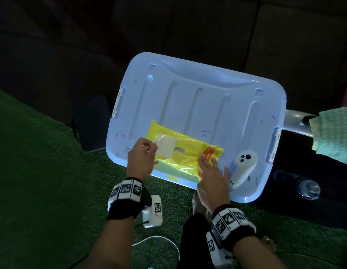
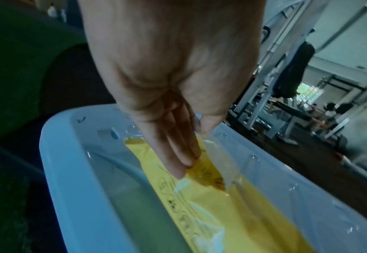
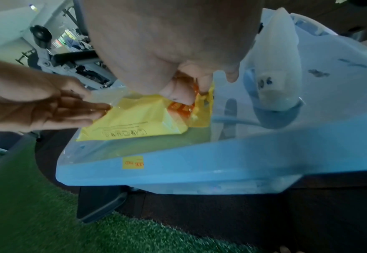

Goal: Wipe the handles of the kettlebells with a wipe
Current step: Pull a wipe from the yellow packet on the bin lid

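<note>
A yellow wipe packet [image 1: 185,159] [image 2: 243,214] [image 3: 135,118] lies on a pale blue bin lid [image 1: 197,98] [image 3: 200,164]. My left hand [image 1: 152,147] [image 2: 196,142] [image 3: 98,104] pinches the packet's clear flap [image 1: 165,146] [image 2: 223,160], which is peeled up and back from the packet's top. My right hand [image 1: 209,164] [image 3: 200,87] lies flat with straight fingers on the packet's orange right end, pressing it down. No kettlebell shows in any view.
A white hand controller [image 1: 243,167] [image 3: 275,68] lies on the lid just right of my right hand. A dark box [image 1: 93,123] sits left of the bin. A green checked cloth [image 1: 335,133] and a clear bottle [image 1: 308,188] are at the right. Green turf [image 1: 42,181] covers the floor.
</note>
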### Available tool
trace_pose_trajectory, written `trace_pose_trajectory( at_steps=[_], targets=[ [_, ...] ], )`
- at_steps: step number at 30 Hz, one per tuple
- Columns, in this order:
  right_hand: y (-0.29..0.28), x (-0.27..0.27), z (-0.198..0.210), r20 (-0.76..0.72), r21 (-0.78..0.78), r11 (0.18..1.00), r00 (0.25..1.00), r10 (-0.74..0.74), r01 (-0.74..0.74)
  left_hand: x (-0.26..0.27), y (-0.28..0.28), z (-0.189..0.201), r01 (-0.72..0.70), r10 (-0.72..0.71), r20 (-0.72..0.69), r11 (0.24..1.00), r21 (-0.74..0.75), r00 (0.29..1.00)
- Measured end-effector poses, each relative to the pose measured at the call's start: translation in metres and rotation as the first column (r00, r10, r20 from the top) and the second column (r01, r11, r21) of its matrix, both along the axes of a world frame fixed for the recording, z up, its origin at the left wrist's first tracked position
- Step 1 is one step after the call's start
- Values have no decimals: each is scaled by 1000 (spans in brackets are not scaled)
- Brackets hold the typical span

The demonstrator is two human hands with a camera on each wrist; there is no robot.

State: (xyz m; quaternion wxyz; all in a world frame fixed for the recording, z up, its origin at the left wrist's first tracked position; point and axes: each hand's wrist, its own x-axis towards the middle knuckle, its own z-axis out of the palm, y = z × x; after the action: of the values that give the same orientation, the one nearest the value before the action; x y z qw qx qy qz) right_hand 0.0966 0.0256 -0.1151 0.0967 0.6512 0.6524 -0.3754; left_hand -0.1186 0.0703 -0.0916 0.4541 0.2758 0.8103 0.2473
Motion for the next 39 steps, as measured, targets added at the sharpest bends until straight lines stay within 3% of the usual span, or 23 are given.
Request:
trace_pose_trajectory(
  at_steps=[3,5,7,10,13,15,18,23,26,28,33,35,39],
  targets=[
    [12,-13,0,-84,388,914,992,-95,120,-5,6,-1,62,-61,30,997,-40,998],
    [24,-27,-3,-104,547,831,993,-51,100,-4,10,-1,62,-60,25,996,-66,998],
    [37,-42,-3,-69,537,842,997,-26,59,-3,12,-1,47,-44,33,995,-87,998],
    [51,-57,-4,3,396,916,997,-77,70,-3,11,0,12,-7,52,994,-108,999],
    [57,-65,-2,-24,196,954,974,-225,225,-3,7,-1,-4,12,66,992,-122,998],
    [57,-72,1,-132,77,873,872,-471,482,-3,6,-1,7,2,75,992,-123,997],
    [54,-87,2,-246,-126,663,624,-741,738,-3,7,2,24,-12,96,991,-128,995],
    [60,-97,-5,-235,-384,304,226,-945,872,-5,10,5,54,-32,143,987,-151,989],
    [71,-96,-5,-167,-502,147,71,-983,852,-4,11,6,73,-46,162,984,-162,986],
    [76,-95,-2,-142,-520,128,63,-988,845,-3,11,8,70,-43,160,983,-168,986],
    [62,-76,12,-225,-564,248,142,-964,787,-2,11,11,54,-24,173,984,-168,985],
    [52,-58,22,-294,-615,265,96,-951,742,-1,11,12,47,-18,170,984,-173,985],
    [40,-17,52,-396,-714,250,-82,-915,654,3,10,14,37,-10,161,985,-170,987]
  ],
)
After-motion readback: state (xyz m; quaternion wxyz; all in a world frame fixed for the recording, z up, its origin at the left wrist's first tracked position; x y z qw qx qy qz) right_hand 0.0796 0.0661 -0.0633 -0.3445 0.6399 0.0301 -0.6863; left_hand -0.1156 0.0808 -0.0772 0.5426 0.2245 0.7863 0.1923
